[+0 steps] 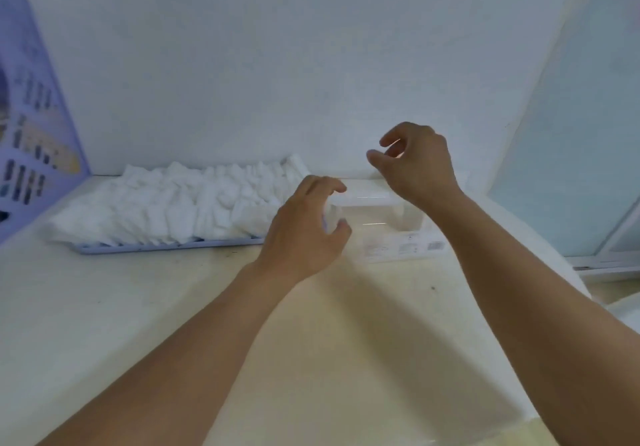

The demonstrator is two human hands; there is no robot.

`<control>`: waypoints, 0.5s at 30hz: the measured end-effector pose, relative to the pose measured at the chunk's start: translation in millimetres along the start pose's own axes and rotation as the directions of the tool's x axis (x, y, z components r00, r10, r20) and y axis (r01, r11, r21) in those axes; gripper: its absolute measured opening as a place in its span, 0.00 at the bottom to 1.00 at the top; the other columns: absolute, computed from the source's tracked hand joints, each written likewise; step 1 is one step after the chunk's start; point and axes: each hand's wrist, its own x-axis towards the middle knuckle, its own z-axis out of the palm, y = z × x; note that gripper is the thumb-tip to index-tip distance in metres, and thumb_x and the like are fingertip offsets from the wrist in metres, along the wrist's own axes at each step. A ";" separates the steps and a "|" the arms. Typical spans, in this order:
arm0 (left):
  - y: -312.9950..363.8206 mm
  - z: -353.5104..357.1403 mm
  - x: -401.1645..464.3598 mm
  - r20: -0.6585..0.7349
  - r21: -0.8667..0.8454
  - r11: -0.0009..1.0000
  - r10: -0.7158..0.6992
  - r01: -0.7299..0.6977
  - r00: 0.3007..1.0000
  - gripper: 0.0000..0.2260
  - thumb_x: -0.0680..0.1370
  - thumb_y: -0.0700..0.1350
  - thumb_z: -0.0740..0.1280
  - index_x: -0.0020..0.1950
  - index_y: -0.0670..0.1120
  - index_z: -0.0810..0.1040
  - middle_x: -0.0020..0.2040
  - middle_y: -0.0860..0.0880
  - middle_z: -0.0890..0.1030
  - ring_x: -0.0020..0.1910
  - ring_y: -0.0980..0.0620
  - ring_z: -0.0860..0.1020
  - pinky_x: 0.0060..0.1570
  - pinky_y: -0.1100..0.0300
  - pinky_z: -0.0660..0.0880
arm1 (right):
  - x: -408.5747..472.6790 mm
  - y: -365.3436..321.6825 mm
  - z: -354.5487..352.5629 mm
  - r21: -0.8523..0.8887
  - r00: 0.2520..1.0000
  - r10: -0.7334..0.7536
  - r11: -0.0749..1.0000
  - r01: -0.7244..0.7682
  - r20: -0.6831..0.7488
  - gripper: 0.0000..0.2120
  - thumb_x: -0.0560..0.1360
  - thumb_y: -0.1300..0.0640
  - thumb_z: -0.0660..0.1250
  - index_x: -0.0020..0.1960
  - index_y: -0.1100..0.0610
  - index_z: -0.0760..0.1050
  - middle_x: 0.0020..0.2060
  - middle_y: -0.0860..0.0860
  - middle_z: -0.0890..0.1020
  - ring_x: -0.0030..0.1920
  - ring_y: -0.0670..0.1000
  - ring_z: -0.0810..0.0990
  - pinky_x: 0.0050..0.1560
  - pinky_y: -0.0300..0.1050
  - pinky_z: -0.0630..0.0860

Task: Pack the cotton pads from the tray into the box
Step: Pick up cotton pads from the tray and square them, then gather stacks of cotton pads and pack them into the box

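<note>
Lighting: soft, even, cool-toned daylight, moderately bright. Source: apparently the glazed panel (568, 155) at far right. Shadows: faint, diffuse streaks on the table (104, 324) beneath both forearms. Glare: cotton pads (180, 200) overexposed, folds barely separable; clear box (377, 213) nearly lost against the white wall. Sharpness: generally soft, slight motion blur. Distortion: wide-angle bowing at the edges.

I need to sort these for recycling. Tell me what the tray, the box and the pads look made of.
Tray: lavender plastic, matte, seemingly moulded rim.
Box: probably clear, glossy plastic; the table shows through and edges catch light.
Cotton pads: soft white fibre, fluffy, crumpled surfaces.
</note>
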 end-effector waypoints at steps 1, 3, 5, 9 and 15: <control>-8.9 -17.7 0.7 -0.086 0.002 0.999 -0.048 0.048 0.995 0.15 0.73 0.43 0.71 0.58 0.52 0.77 0.54 0.57 0.75 0.39 0.58 0.73 0.44 0.60 0.73 | -10.8 -21.9 9.7 0.133 0.999 -0.041 0.990 0.036 0.034 0.09 0.71 0.52 0.72 0.47 0.56 0.82 0.38 0.50 0.85 0.42 0.52 0.84 0.45 0.49 0.81; -29.6 -50.2 -1.8 -0.214 0.033 0.987 -0.144 0.154 0.966 0.13 0.72 0.38 0.69 0.53 0.51 0.78 0.49 0.55 0.78 0.38 0.55 0.75 0.44 0.58 0.74 | -30.1 -49.1 39.7 0.176 0.971 -0.075 0.984 0.035 0.226 0.08 0.70 0.54 0.72 0.39 0.60 0.83 0.32 0.55 0.84 0.37 0.55 0.84 0.41 0.52 0.82; -53.5 -81.0 -13.7 -0.267 0.090 0.963 -0.224 0.255 0.937 0.13 0.72 0.37 0.69 0.53 0.51 0.78 0.48 0.55 0.79 0.37 0.53 0.76 0.44 0.56 0.75 | -43.9 -64.5 76.7 0.071 0.925 -0.040 0.997 0.014 0.378 0.16 0.69 0.51 0.74 0.32 0.63 0.77 0.27 0.55 0.79 0.31 0.54 0.79 0.32 0.46 0.75; -81.7 -99.0 -41.6 -0.168 0.188 0.938 -0.262 0.291 0.950 0.18 0.73 0.36 0.70 0.61 0.49 0.79 0.57 0.52 0.79 0.41 0.52 0.78 0.48 0.56 0.75 | -53.4 -66.2 123.4 -0.079 0.910 0.090 0.995 -0.063 0.404 0.30 0.66 0.39 0.78 0.30 0.55 0.60 0.25 0.47 0.65 0.26 0.47 0.66 0.26 0.42 0.58; -81.2 -86.9 -31.9 0.048 0.229 0.898 -0.396 0.376 0.917 0.26 0.77 0.41 0.66 0.76 0.50 0.68 0.69 0.49 0.76 0.64 0.45 0.77 0.62 0.50 0.75 | -64.1 -69.3 145.2 -0.154 0.937 0.095 0.987 -0.045 0.335 0.33 0.59 0.28 0.76 0.34 0.55 0.66 0.29 0.46 0.74 0.31 0.47 0.75 0.31 0.42 0.66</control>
